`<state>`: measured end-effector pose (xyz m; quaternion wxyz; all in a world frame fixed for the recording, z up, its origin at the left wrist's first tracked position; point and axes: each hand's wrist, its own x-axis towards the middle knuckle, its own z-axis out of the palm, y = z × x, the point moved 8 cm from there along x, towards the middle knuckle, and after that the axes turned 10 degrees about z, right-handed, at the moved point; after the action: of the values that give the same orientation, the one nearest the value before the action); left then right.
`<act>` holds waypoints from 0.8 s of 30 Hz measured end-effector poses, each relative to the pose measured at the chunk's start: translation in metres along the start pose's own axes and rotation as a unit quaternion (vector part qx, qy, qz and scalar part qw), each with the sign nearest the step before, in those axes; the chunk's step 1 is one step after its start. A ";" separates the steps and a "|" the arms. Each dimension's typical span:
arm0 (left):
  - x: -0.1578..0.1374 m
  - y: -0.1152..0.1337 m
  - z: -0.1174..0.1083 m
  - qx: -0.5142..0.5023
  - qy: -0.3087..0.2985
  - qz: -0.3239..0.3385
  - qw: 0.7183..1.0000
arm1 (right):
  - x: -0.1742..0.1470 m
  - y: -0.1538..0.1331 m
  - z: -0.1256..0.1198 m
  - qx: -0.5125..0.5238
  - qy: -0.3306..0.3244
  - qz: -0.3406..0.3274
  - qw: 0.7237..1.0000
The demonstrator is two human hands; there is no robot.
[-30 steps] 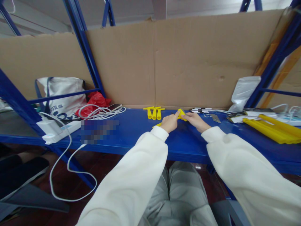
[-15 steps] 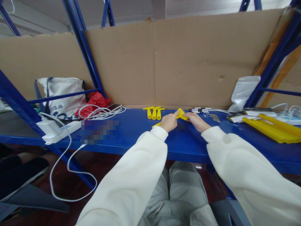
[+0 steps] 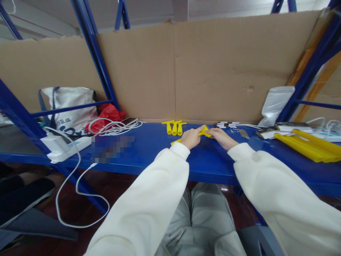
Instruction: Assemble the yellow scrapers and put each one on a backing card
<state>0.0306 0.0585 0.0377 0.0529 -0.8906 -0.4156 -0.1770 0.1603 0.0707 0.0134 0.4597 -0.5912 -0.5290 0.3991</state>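
Observation:
Both my hands are on a yellow T-shaped scraper (image 3: 204,131) above the blue shelf. My left hand (image 3: 190,138) is wrapped round its handle, the end of which sticks out on the left below the hand. With fingertips and thumb, my right hand (image 3: 222,138) pinches the wide head at its right side; what else lies between those fingers is hidden. Three similar yellow T-shaped pieces (image 3: 174,128) stand side by side just left of my hands, their hollow round ends facing me.
Right of my hands lie black-and-white strips (image 3: 227,124), small metal bits and thin metal plates (image 3: 243,133). Farther right are long yellow tubes (image 3: 306,146). A white cable coil (image 3: 114,127), power strip (image 3: 62,153) and cloth bag (image 3: 71,106) sit left. Cardboard (image 3: 207,71) closes the back.
My left index finger, stretched over the scraper's head before, is now curled in closer. The scraper has turned slightly in my hands and sits a touch lower.

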 end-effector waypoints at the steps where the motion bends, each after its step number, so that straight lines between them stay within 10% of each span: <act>1: 0.000 0.000 0.000 -0.005 0.001 -0.001 1.000 | 0.000 0.000 0.001 -0.002 -0.001 0.001 1.000; 13: 0.001 -0.003 0.001 -0.035 0.004 -0.013 0.999 | 0.006 -0.010 -0.027 -0.089 0.087 -0.019 0.992; 17: -0.001 -0.002 0.002 -0.031 -0.006 -0.003 0.999 | 0.011 -0.016 -0.078 -0.215 0.275 -0.054 0.936; 24: -0.001 0.002 0.005 -0.025 -0.026 0.028 0.999 | 0.014 0.024 -0.146 -0.375 0.342 0.089 0.857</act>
<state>0.0331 0.0576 0.0324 0.0249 -0.9073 -0.3870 -0.1626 0.3081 0.0662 0.0286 0.3180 -0.8626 -0.3931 -0.0177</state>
